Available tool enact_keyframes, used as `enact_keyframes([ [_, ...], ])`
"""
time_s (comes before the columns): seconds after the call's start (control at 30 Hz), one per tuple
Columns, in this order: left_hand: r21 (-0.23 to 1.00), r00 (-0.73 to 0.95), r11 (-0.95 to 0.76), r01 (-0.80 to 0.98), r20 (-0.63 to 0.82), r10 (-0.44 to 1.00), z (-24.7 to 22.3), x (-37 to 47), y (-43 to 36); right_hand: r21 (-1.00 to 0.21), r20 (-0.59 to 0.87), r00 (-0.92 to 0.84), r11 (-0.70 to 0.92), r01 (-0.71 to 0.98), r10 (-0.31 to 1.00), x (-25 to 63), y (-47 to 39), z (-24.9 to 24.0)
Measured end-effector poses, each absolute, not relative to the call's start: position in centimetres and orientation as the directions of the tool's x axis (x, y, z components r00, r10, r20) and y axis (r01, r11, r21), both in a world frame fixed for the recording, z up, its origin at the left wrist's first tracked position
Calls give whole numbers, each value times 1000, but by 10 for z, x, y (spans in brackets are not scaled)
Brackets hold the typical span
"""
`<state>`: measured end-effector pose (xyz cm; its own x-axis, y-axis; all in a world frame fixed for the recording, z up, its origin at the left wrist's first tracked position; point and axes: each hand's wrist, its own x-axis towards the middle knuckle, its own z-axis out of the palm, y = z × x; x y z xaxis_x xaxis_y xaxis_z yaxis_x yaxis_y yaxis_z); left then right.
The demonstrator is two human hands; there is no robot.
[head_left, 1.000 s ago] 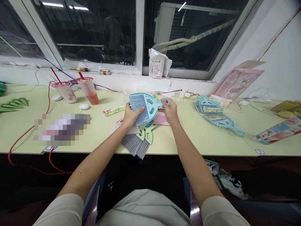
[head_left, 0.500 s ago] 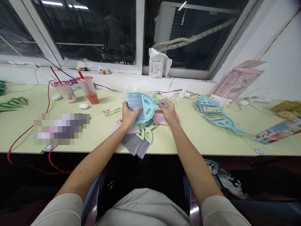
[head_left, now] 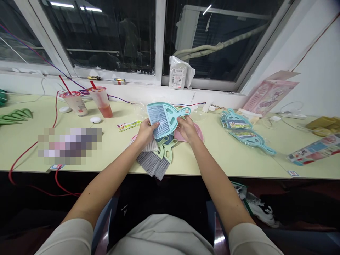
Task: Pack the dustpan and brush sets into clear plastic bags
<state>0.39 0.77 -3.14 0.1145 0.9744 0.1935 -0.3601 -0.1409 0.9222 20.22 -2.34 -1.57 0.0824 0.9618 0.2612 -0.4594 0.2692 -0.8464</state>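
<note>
A light-blue hand brush with grey-blue bristles lies against a matching dustpan, whose rim shows along the edge. My left hand is closed on the bristle side, thumb over the bristles. On the handle side, my right hand has bent fingers at the lower edge, just under the looped handle; some fingertips are hidden. Beneath the set lie light-green brushes with grey bristles, a pink-edged brush with pale bristles, and a pink dustpan partly covered by my right hand.
Wrapped blue dustpan sets lie to the right, near a pink box and a flat printed package. Two drink cups stand at the left, by a red cable. A printed card strip lies left of my hands.
My right hand has slid from the looped handle to just below it. The blue set has tilted slightly and shifted a little right; my left hand has moved slightly lower on it.
</note>
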Motion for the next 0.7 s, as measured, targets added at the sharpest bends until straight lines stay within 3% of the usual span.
enact_keyframes([
  [0.13, 936, 216, -148, -319, 223, 950, -29, 6, -2, -862, 186, 61, 192, -470, 981, 191, -26, -23],
  [0.3, 985, 354, -88, -148, 136, 925, -18, -4, -4, -839, 114, 131, 166, -518, 985, 194, -27, -21],
  [0.4, 954, 192, -294, 57, 278, 941, -11, -30, 19, -810, 96, 153, 167, -562, 983, 202, -27, -15],
  [0.47, 815, 28, -408, 412, 437, 899, -11, -56, 43, -801, 59, 141, 131, -584, 988, 207, -25, -12],
  [0.53, 605, -51, -260, 752, 448, 893, -17, -86, 68, -798, -3, 122, 71, -598, 993, 211, -23, -11],
  [0.63, 322, -139, 20, 947, 352, 926, -35, -125, 95, -789, -84, 107, -1, -614, 991, 213, -19, -12],
  [0.7, 241, -161, 100, 966, 252, 954, -46, -141, 105, -781, -120, 93, -36, -623, 988, 213, -17, -13],
])
